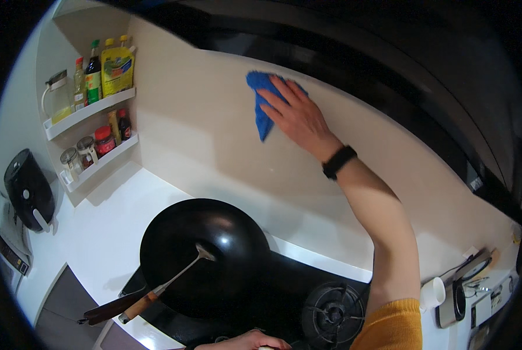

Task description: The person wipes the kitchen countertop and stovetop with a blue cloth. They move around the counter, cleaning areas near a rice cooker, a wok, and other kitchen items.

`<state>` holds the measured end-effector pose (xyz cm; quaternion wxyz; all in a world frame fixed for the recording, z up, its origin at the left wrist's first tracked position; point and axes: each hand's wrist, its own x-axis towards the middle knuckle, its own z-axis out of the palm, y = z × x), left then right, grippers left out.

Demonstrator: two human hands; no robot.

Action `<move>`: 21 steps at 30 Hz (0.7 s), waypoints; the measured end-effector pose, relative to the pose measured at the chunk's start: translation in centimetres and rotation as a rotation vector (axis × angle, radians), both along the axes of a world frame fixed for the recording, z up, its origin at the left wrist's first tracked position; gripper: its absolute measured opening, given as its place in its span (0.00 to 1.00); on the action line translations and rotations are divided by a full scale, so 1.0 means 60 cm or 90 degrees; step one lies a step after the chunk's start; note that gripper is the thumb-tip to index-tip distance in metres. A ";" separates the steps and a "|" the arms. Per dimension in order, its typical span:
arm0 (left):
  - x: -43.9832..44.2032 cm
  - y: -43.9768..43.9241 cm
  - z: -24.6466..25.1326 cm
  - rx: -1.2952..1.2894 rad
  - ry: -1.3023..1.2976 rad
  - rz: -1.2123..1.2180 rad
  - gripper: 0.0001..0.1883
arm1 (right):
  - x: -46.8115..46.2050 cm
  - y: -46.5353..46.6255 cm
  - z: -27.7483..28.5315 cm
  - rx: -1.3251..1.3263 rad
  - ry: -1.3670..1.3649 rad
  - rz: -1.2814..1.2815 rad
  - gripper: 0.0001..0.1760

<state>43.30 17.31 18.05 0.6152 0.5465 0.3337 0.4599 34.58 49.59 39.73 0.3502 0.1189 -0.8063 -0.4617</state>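
Observation:
My right hand (298, 118) presses a blue cloth (265, 105) flat against the beige wall panel (191, 113) behind the stove, just below the black range hood (331, 74). A black band circles that wrist. At the bottom edge, my left hand (254, 340) is partly cut off by the frame; its fingers curl around a small pale thing that I cannot make out. Left of it, a black wok (204, 227) stands on the black gas stove (283, 280), holding a metal spatula (173, 280) with a wooden handle.
Bottles and a yellow pouch (117, 70) fill the upper wall shelf (92, 111); jars (105, 140) stand on the lower one. A black air fryer (29, 190) is at far left. The gas burner (334, 310) lies right of the wok, with a white cup (432, 293) beyond my forearm.

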 end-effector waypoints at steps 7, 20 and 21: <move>-0.064 -0.040 -0.018 -0.098 -0.119 0.037 0.07 | -0.251 -0.076 0.063 0.178 0.119 -0.113 0.15; -0.068 -0.032 0.002 -0.008 -0.082 0.036 0.09 | -0.090 0.021 0.098 0.174 0.110 -0.150 0.20; -0.061 -0.030 0.003 -0.025 -0.063 0.019 0.09 | -0.049 0.033 0.096 0.167 0.123 -0.126 0.21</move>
